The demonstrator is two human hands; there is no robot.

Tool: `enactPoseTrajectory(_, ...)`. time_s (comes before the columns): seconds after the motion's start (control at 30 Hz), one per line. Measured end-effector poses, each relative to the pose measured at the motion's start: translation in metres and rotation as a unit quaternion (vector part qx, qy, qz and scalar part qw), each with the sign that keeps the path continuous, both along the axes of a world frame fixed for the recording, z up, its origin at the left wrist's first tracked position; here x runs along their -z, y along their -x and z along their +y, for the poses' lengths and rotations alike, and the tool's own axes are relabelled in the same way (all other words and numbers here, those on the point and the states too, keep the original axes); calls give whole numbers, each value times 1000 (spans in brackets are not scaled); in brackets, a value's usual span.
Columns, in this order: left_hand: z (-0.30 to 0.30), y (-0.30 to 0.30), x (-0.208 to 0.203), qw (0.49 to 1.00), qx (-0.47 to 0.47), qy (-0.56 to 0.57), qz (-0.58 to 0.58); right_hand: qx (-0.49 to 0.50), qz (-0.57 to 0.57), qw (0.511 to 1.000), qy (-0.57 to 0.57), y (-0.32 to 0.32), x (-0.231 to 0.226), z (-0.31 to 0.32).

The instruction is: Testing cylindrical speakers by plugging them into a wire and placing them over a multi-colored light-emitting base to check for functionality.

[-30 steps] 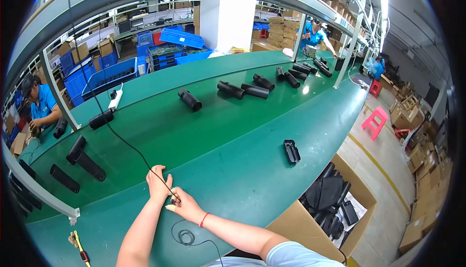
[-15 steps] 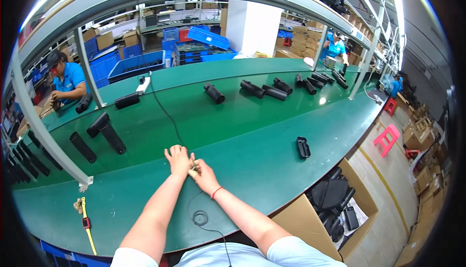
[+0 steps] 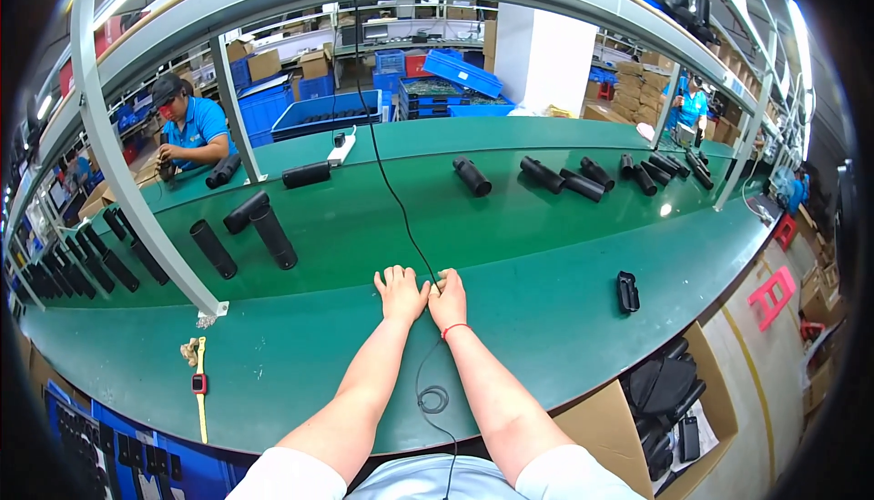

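Note:
My left hand (image 3: 401, 297) rests on the green bench with its fingers spread, and its thumb side points toward the right hand. Close beside it, my right hand (image 3: 449, 299) has its fingers curled in, with something pale at the fingertips; what they hold is hidden. A black cable (image 3: 398, 198) hangs from above and runs down to the gap between the hands. Below them a thin dark wire (image 3: 432, 399) lies in a small coil and continues toward my body. To the right lies an open black plastic case part (image 3: 627, 292).
Black tubes (image 3: 472, 176) lie along the darker green strip (image 3: 382, 227), with several more standing at the left. A yellow-strapped red watch (image 3: 199, 383) is left, near a metal post (image 3: 150, 218). A cardboard box (image 3: 719, 409) of black parts stands at right. Co-workers sit across the bench.
The view has swung left, so the scene sits farther right. My hands are a little farther apart; the right hand has shifted from under the left to beside it.

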State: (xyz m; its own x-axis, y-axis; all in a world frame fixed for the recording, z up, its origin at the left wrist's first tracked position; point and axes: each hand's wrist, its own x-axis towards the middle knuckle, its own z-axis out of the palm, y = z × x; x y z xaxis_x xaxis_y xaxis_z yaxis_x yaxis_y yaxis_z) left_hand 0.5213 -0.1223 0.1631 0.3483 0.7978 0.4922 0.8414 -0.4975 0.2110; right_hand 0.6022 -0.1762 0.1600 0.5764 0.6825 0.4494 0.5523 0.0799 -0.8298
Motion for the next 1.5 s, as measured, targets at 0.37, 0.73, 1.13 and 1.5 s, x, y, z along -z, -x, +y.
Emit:
enactPoseTrajectory(0.37, 2, -3, 2, 1000, -1, 8, -12, 46, -34, 998, 39, 0, 1, 8)
enactPoseTrajectory(0.73, 1, -4, -1, 1000, -3, 22, -11, 43, -47, 997, 38, -3, 0, 6)
enactPoseTrajectory(1.13, -1, -5, 4, 999, 1, 15, -38, 38, -132, 990, 40, -10, 6, 13)
enactPoseTrajectory(1.5, -4, 0, -2, 999, 26, 12, -40, 25, -124, 991, 39, -7, -3, 10)
